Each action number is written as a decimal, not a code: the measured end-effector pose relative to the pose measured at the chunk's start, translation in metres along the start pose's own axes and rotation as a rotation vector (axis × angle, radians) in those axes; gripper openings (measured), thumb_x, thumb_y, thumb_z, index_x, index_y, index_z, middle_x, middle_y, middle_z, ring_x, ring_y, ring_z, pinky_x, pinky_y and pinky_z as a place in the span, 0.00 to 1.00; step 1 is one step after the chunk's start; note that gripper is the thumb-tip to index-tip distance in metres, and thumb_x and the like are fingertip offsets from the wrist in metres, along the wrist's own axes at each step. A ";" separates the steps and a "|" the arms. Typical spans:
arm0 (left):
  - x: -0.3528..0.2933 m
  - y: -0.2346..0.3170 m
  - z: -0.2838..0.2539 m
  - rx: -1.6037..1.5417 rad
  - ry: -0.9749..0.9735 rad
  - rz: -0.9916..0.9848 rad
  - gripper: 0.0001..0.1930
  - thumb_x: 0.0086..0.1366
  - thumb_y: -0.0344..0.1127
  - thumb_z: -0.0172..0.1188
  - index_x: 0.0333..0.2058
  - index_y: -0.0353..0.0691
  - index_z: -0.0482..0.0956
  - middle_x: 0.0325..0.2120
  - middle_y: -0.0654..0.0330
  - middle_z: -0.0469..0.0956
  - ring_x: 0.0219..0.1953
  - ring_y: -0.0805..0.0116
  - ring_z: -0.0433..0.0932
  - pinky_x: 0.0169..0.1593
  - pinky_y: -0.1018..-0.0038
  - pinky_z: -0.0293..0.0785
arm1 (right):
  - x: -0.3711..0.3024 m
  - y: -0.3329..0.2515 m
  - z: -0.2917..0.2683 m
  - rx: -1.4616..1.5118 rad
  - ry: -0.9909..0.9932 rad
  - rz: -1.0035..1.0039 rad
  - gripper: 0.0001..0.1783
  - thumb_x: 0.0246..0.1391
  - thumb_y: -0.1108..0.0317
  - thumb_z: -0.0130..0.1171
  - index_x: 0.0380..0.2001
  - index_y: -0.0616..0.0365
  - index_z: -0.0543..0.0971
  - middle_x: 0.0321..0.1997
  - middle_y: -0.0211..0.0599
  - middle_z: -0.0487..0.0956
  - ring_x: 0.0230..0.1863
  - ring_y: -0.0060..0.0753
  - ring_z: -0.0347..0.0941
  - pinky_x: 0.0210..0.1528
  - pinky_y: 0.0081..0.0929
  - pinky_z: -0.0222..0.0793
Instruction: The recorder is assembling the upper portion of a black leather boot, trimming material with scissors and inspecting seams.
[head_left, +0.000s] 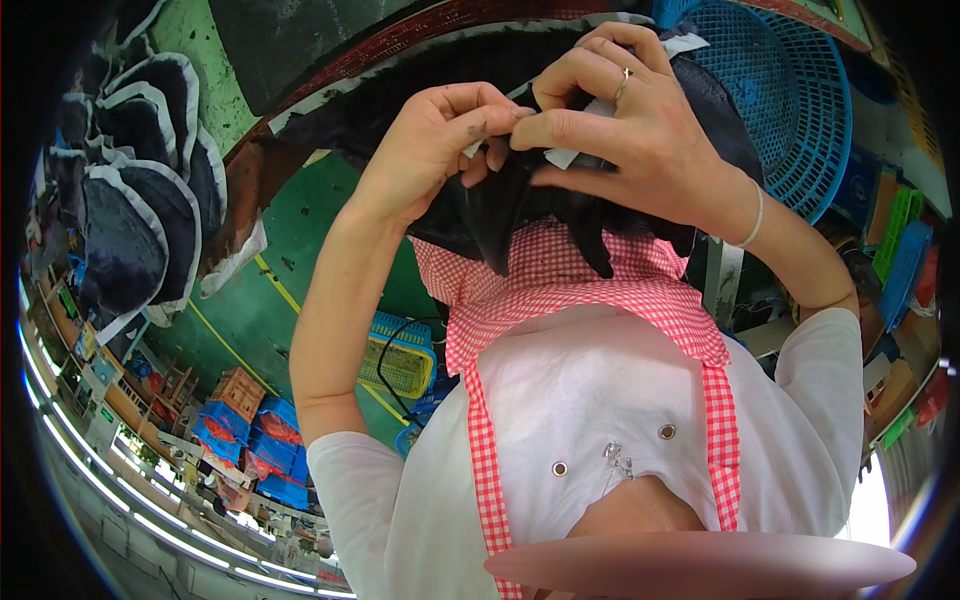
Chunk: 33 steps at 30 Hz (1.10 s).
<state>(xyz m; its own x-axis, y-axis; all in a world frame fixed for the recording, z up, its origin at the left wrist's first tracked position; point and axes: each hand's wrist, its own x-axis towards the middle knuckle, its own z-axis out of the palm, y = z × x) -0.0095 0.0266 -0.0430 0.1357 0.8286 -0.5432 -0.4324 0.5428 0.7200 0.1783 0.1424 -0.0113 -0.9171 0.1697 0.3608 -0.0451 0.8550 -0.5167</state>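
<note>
A black fur-like fabric piece (490,225) with pale backing along its edges hangs between my hands and drapes down over my lap. My left hand (435,145) is closed, thumb and fingers pinching the fabric's edge. Right beside it, my right hand (640,130) is curled round the same piece, its thumb almost touching the left fingertips. A white bit of the piece (562,157) shows under the right fingers. Whether a small tool is between the fingertips I cannot tell. More dark fabric lies behind both hands along the table's edge.
Several black pieces with white rims (125,235) are stacked on the green tabletop at the left. A big blue plastic basket (800,110) stands at the far right. Below the table are a blue-and-yellow basket (400,360) and a dark cable. Blue crates (280,450) sit farther off.
</note>
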 end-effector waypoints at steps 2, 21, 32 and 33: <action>0.001 0.002 0.001 -0.037 -0.031 -0.058 0.08 0.63 0.38 0.60 0.31 0.39 0.80 0.21 0.65 0.74 0.17 0.82 0.68 0.20 0.86 0.58 | -0.003 0.005 0.004 -0.053 0.059 -0.087 0.20 0.31 0.64 0.70 0.34 0.45 0.79 0.36 0.25 0.73 0.42 0.32 0.69 0.53 0.36 0.58; -0.001 0.005 0.000 0.317 0.090 0.440 0.13 0.60 0.35 0.62 0.43 0.36 0.77 0.31 0.66 0.78 0.29 0.81 0.72 0.36 0.84 0.69 | -0.033 0.000 0.024 -0.045 0.241 -0.090 0.12 0.28 0.65 0.62 0.25 0.42 0.82 0.39 0.19 0.75 0.48 0.28 0.69 0.56 0.34 0.58; -0.057 0.090 0.050 0.668 0.438 0.751 0.12 0.57 0.25 0.66 0.40 0.37 0.78 0.33 0.66 0.78 0.36 0.79 0.77 0.42 0.81 0.73 | 0.001 -0.021 -0.102 0.161 0.325 -0.114 0.15 0.40 0.70 0.71 0.35 0.52 0.82 0.31 0.30 0.70 0.28 0.28 0.63 0.31 0.29 0.60; -0.056 0.101 0.055 0.550 0.487 0.873 0.11 0.58 0.25 0.65 0.40 0.36 0.78 0.34 0.65 0.79 0.35 0.77 0.78 0.42 0.81 0.74 | 0.004 -0.033 -0.114 0.276 0.346 -0.050 0.14 0.42 0.73 0.68 0.36 0.54 0.81 0.30 0.32 0.71 0.26 0.27 0.63 0.29 0.26 0.60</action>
<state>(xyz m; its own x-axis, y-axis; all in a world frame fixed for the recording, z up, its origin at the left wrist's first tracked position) -0.0117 0.0421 0.0839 -0.4322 0.8763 0.2127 0.2562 -0.1069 0.9607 0.2216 0.1707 0.0953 -0.7264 0.3261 0.6050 -0.2332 0.7112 -0.6632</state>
